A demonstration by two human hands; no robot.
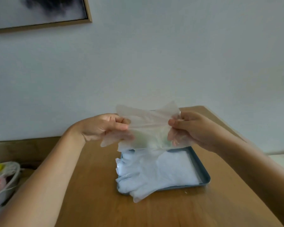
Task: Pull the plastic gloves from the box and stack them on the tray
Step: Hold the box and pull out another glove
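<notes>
The glove [147, 126] is up in the air, stretched between my 2 hands above the far end of the tray [203, 174]. My left hand [102, 126] pinches its left edge and my right hand [192, 128] pinches its right edge, fingers curled into the film. Below it the stack [154, 171] already lies on the tray, but the glove fingers at its near left spill over the rim onto the counter [92, 185]. That overhang worries me most: if I drop this 1 carelessly or brush the pile while lowering it, the slippery sheets could slide further off toward me. The film is thin and looks clingy, so it may stick to my fingers on release and drag upper layers askew, or fold on itself and land crumpled. Pulling it too taut might tear it. I cannot make out the box from here. A basket [5, 177] sits well apart at the near left.
</notes>
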